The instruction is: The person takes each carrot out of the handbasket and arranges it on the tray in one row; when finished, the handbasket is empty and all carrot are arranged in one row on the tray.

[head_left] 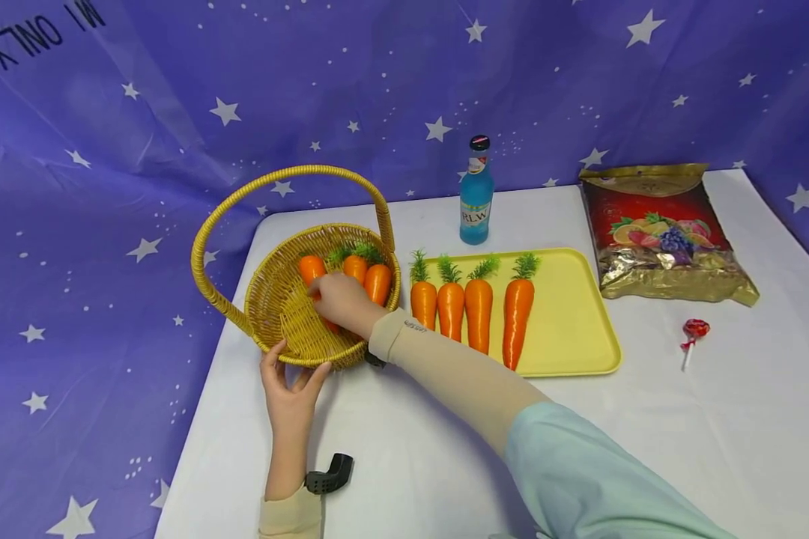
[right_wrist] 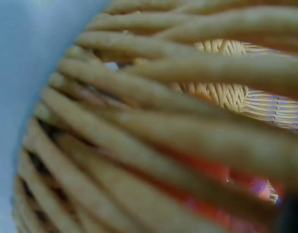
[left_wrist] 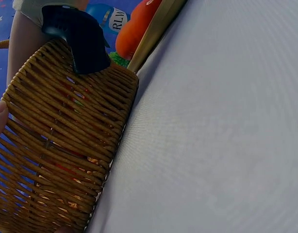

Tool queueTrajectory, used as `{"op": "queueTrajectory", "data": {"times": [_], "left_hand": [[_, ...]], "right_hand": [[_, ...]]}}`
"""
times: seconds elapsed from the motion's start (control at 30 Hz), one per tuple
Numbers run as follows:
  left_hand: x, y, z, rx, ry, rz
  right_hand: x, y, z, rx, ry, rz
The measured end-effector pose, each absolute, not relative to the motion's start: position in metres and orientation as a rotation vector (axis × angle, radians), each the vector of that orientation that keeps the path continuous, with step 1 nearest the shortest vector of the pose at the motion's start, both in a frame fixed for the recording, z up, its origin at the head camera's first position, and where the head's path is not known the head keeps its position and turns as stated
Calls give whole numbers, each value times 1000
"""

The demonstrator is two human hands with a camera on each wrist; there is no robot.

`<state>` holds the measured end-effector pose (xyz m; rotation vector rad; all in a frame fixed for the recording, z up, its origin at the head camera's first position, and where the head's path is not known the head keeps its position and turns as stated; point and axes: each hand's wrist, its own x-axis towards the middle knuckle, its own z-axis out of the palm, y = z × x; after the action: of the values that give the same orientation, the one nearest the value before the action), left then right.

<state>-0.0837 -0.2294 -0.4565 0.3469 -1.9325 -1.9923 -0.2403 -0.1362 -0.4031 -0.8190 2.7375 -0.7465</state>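
Note:
A yellow wicker basket (head_left: 300,329) with a tall hoop handle sits at the left of the table. My left hand (head_left: 291,400) holds the basket at its near side, with thumb and fingers spread along the rim and outer wall. Inside the basket, my right hand (head_left: 345,298) grips an orange carrot (head_left: 311,266), which its fingers partly cover. Two more carrots (head_left: 377,283) with green tops lie in the basket's right part. In the right wrist view, blurred wicker strands of the basket (right_wrist: 139,126) fill most of the picture and hide the fingers.
Right of the basket, a yellow tray (head_left: 573,329) bears several carrots (head_left: 479,307) in a row, partly behind my right forearm. Behind it stands a blue bottle (head_left: 475,206). Farther right lie a red and gold bag (head_left: 661,232) and a red lollipop (head_left: 696,329).

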Motion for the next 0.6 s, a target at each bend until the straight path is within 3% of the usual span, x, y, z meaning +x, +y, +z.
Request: {"op": "queueTrajectory", "data": {"times": [0.6], "left_hand": [[-83, -228, -457, 355, -1952, -1965]], "right_hand": [[-241, -118, -392, -758, 2587, -1158]]}}
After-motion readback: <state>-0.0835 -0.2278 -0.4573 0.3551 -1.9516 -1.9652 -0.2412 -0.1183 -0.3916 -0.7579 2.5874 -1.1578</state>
